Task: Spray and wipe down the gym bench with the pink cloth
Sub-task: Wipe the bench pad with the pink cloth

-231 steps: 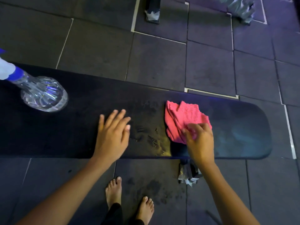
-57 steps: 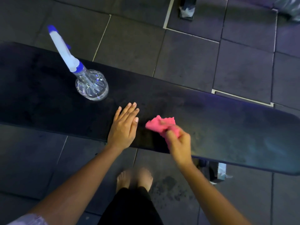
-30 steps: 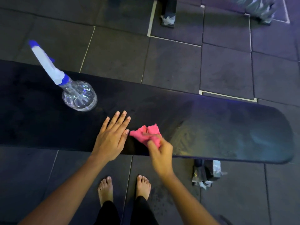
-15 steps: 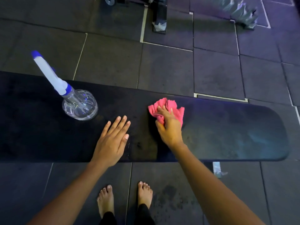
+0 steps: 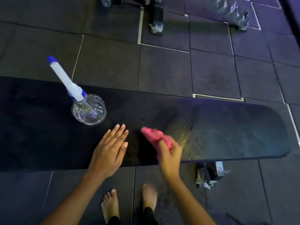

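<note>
A person's right hand (image 5: 169, 157) grips the bunched pink cloth (image 5: 155, 137) near the gym bench (image 5: 227, 132) pad's near edge. The left hand (image 5: 109, 150) lies flat, fingers straight, just left of it; a spray bottle (image 5: 84, 103) stands farther left.

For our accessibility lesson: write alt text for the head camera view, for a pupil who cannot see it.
A person's right hand grips a bunched pink cloth on a dark gym bench, the left hand resting flat beside it. A clear spray bottle stands on the bench further left; bare feet show on the tiled floor.
</note>
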`<action>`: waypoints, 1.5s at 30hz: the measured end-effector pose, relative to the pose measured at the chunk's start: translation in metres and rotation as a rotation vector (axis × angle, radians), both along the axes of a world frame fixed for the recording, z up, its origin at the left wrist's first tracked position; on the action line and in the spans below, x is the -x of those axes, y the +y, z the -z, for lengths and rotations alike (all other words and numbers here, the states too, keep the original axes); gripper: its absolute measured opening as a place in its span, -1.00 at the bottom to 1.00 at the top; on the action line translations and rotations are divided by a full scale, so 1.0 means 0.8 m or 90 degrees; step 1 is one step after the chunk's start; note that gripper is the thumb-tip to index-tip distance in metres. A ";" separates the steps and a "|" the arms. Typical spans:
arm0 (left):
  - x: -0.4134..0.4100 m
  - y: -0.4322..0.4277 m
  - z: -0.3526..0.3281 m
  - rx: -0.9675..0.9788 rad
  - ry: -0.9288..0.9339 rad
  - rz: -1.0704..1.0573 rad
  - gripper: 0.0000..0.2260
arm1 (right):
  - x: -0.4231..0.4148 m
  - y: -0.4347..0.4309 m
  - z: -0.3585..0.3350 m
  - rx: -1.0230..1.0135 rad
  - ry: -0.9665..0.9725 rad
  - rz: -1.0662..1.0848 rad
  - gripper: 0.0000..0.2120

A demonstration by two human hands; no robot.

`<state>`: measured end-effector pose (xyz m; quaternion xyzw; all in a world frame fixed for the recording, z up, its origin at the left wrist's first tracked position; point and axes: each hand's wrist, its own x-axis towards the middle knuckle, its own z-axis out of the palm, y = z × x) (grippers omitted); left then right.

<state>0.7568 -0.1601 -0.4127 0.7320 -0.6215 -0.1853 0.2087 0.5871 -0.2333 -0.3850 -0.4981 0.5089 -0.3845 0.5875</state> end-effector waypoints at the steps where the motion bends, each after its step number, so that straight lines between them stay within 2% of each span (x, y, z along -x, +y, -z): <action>1: -0.003 0.006 0.000 0.002 -0.006 -0.003 -0.57 | -0.010 -0.017 -0.005 0.005 -0.067 0.028 -0.72; 3: -0.010 0.017 -0.001 0.003 -0.021 -0.004 -0.58 | -0.028 -0.061 -0.007 0.048 -0.086 0.068 -0.71; 6: -0.020 0.027 0.001 0.000 -0.044 -0.003 -0.59 | -0.051 -0.123 0.004 0.122 0.179 0.046 -0.72; 8: -0.027 0.031 0.003 -0.002 -0.053 -0.005 -0.60 | -0.065 -0.141 0.018 0.175 0.335 -0.062 -0.68; 10: -0.033 0.033 0.007 -0.002 -0.061 0.005 -0.60 | -0.076 -0.139 0.029 0.214 0.416 -0.171 -0.66; 14: -0.041 0.035 0.015 -0.005 -0.057 0.021 -0.59 | -0.068 -0.102 0.034 0.240 0.388 -0.267 -0.61; 18: -0.039 0.033 0.015 0.012 -0.029 0.002 -0.60 | -0.040 -0.037 0.030 0.240 0.293 -0.353 -0.68; 24: -0.040 0.034 0.019 0.024 -0.047 0.009 -0.61 | -0.002 0.048 0.022 0.155 0.212 -0.351 -0.72; 27: -0.039 0.034 0.018 0.018 -0.051 0.011 -0.61 | -0.002 0.064 0.015 0.057 0.153 -0.266 -0.73; 30: -0.038 0.033 0.017 0.013 -0.055 0.005 -0.61 | -0.013 0.043 -0.009 -0.054 0.069 -0.091 -0.80; 32: -0.037 0.033 0.017 0.008 -0.055 -0.002 -0.61 | -0.019 0.009 -0.029 -0.060 0.019 0.044 -0.79; 34: -0.036 0.033 0.018 0.013 -0.050 -0.008 -0.62 | -0.024 -0.042 -0.044 -0.007 0.004 0.138 -0.70; 36: -0.036 0.034 0.019 0.014 -0.049 -0.009 -0.62 | -0.037 -0.099 -0.048 0.056 0.009 0.137 -0.70; 40: -0.035 0.033 0.020 0.010 -0.059 -0.013 -0.62 | -0.086 -0.180 -0.010 0.100 0.106 -0.028 -0.79; 43: -0.034 0.033 0.019 0.013 -0.062 -0.016 -0.61 | -0.112 -0.170 0.025 0.193 0.337 -0.175 -0.79; 45: -0.033 0.033 0.020 0.024 -0.058 -0.026 -0.62 | -0.113 -0.152 0.038 0.239 0.377 -0.186 -0.74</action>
